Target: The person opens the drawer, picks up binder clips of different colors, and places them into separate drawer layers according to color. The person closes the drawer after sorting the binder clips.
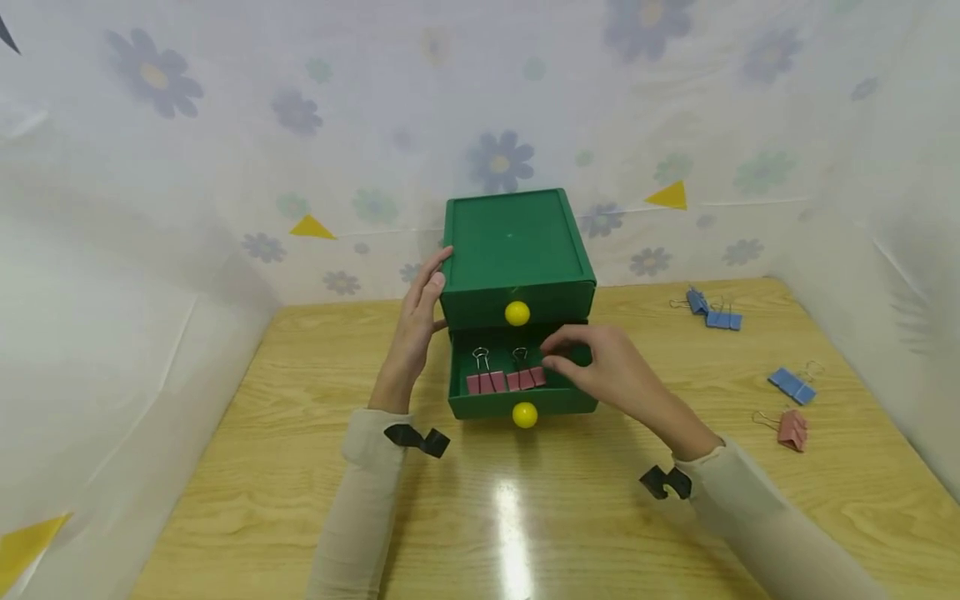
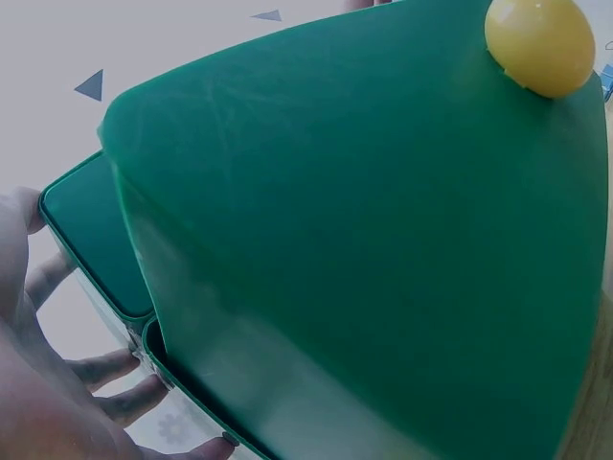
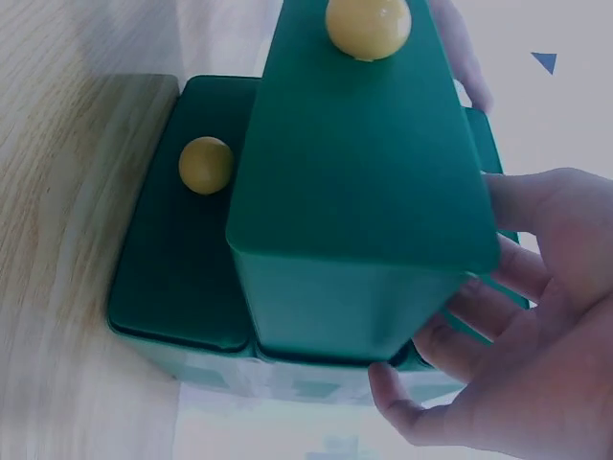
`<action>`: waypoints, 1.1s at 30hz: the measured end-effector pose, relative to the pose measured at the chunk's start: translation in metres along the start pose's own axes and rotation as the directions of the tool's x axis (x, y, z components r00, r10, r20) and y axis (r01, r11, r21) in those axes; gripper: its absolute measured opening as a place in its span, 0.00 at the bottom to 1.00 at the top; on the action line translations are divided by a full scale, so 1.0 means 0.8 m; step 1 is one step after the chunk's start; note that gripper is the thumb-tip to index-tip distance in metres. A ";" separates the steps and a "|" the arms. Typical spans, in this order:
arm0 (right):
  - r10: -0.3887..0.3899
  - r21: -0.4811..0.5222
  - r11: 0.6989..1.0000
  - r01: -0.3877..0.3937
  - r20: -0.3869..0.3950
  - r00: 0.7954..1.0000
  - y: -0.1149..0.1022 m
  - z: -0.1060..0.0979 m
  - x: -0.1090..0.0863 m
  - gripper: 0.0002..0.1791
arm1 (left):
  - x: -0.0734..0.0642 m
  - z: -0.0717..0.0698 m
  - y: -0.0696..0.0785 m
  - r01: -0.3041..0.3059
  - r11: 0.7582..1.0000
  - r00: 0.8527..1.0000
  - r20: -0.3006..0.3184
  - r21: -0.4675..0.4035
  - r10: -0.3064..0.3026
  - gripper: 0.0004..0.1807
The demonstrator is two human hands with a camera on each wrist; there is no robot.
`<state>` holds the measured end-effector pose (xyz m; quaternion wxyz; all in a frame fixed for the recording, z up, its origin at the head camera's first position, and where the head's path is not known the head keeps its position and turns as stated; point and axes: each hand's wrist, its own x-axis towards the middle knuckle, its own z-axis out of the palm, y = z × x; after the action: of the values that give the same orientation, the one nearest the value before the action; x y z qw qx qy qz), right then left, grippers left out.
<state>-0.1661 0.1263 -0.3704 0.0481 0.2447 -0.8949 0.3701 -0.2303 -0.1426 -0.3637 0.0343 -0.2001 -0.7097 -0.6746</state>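
Note:
A green drawer box (image 1: 517,242) has a lower drawer (image 1: 480,407) with a yellow knob (image 1: 525,415) pulled out. Inside stand two pink binder clips (image 1: 487,383), side by side with wire handles up. Flat against the box's left side, my left hand (image 1: 412,333) rests with its fingers extended. My right hand (image 1: 611,367) is over the drawer's right part, thumb and fingers loosely bent, tips close to the right-hand clip. Nothing shows between them. In the right wrist view, the drawer front (image 3: 364,182) partly hides the fingers of that hand (image 3: 527,355).
Blue binder clips (image 1: 723,321) lie at the table's back right. Nearer are another blue clip (image 1: 792,386) and a pink one (image 1: 793,431). Below the pulled drawer, a closed drawer (image 3: 177,259) shows in the right wrist view. Flowered white sheeting (image 1: 375,150) surrounds the wooden table (image 1: 285,467).

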 end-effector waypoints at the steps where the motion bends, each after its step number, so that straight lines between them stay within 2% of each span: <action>1: -0.007 0.012 1.000 0.007 -0.005 1.000 0.000 -0.002 -0.002 0.10 | 0.001 -0.001 -0.005 0.000 1.000 1.000 -0.004 -0.001 0.000 0.25; 6: -0.042 0.059 0.997 0.044 -0.025 0.999 0.004 -0.008 -0.014 0.12 | 0.005 -0.004 -0.018 0.006 1.000 1.000 -0.013 -0.006 -0.006 0.25; 11: -0.044 0.089 0.995 0.049 -0.051 0.998 0.008 -0.015 -0.028 0.13 | -0.002 -0.001 -0.002 0.006 1.000 1.000 -0.001 -0.008 -0.006 0.25; 14: -0.036 0.093 0.995 0.043 -0.070 0.997 0.010 -0.020 -0.036 0.12 | -0.001 -0.002 -0.005 0.005 1.000 1.000 -0.006 -0.009 -0.005 0.25; 21: -0.011 0.062 0.998 0.018 -0.121 0.993 0.017 -0.031 -0.055 0.13 | 0.009 -0.005 -0.028 0.017 1.000 1.000 -0.013 -0.012 -0.018 0.24; 33: -0.012 0.001 1.000 0.012 -0.178 0.984 0.033 -0.046 -0.088 0.15 | 0.009 -0.006 -0.028 -0.005 1.000 1.000 -0.014 -0.005 0.005 0.24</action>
<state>-0.1208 0.1959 -0.3792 0.1298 0.2161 -0.8852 0.3911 -0.2457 -0.1459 -0.3817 0.0403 -0.1973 -0.7073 -0.6776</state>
